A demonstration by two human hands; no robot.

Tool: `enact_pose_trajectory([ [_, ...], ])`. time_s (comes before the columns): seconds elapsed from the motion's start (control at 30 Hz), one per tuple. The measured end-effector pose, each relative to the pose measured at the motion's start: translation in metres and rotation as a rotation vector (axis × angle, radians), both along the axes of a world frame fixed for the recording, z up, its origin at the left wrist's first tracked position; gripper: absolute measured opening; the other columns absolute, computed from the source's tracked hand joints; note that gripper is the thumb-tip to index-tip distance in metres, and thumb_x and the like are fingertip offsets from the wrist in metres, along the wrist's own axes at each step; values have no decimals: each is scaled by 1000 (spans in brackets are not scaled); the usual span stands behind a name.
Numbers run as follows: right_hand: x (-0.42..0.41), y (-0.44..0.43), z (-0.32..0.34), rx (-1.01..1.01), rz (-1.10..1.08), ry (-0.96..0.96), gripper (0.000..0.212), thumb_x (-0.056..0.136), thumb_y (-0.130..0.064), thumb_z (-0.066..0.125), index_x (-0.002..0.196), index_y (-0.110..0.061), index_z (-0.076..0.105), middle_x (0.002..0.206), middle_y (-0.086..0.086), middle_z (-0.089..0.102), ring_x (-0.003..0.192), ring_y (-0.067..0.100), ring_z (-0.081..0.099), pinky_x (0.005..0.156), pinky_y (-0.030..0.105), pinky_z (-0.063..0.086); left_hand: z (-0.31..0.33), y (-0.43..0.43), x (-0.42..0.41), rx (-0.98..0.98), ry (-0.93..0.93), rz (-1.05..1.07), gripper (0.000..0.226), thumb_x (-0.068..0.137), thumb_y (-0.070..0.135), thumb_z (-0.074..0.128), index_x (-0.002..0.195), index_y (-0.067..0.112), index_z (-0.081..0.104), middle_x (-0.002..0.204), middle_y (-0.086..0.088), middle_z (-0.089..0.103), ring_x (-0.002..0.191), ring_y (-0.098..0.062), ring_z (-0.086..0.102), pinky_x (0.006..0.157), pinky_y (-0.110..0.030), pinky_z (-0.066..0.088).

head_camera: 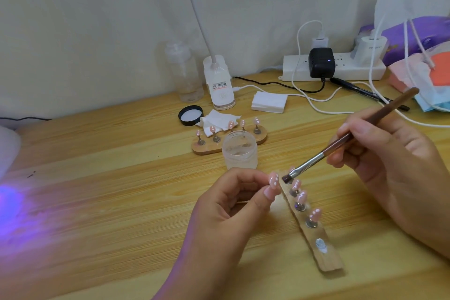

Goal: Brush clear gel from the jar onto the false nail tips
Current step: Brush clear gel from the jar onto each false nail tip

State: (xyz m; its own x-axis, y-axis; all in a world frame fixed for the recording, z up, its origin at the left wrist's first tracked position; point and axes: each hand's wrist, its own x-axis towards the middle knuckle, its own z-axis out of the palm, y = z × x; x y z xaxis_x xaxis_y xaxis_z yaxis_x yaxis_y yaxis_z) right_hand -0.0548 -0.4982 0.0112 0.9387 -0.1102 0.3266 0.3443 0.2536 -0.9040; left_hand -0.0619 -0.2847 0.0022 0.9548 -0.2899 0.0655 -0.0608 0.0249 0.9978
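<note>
coating step: left hand (231, 204) pinches a tip (273, 181) before the jar (239, 152); right hand (394, 173) grips the brush (314, 159), bristles beside the tip. next, likely a light stroke.

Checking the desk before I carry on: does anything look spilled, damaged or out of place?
Nothing spilled or broken. The near wooden holder has one bare seat with a whitish blob; the left hand pinches a nail tip, likely from there. The jar stands open, black lid apart.
</note>
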Motion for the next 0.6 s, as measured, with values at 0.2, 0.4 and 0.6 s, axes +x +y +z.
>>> enact_pose_trajectory([
  [0.2, -2, 3, 2, -14, 37, 12, 30, 70, -51, 79, 81, -24, 72, 69, 1, 67, 63, 15, 67, 62, 22, 54, 0, 0, 0, 52, -11, -16, 19, 70, 44, 71, 86, 32, 72, 89, 5, 73, 87, -8, 67, 78, -19, 52],
  [0.4, -3, 5, 5, -16, 33, 29, 32, 69, -54, 80, 81, -25, 72, 69, 2, 67, 63, 15, 67, 62, 21, 54, 1, 0, 0, 72, -21, -18, 8, 76, 33, 71, 83, 33, 72, 85, 8, 72, 83, -7, 66, 77, -20, 52],
  [0.6, -3, 7, 4, -46, 12, 44, 33, 70, -57, 78, 82, -27, 72, 66, 6, 68, 63, 15, 67, 61, 20, 54, 1, 0, -1, 80, -19, -27, 8, 76, 35, 72, 83, 32, 72, 83, 10, 70, 80, -6, 64, 73, -19, 51],
])
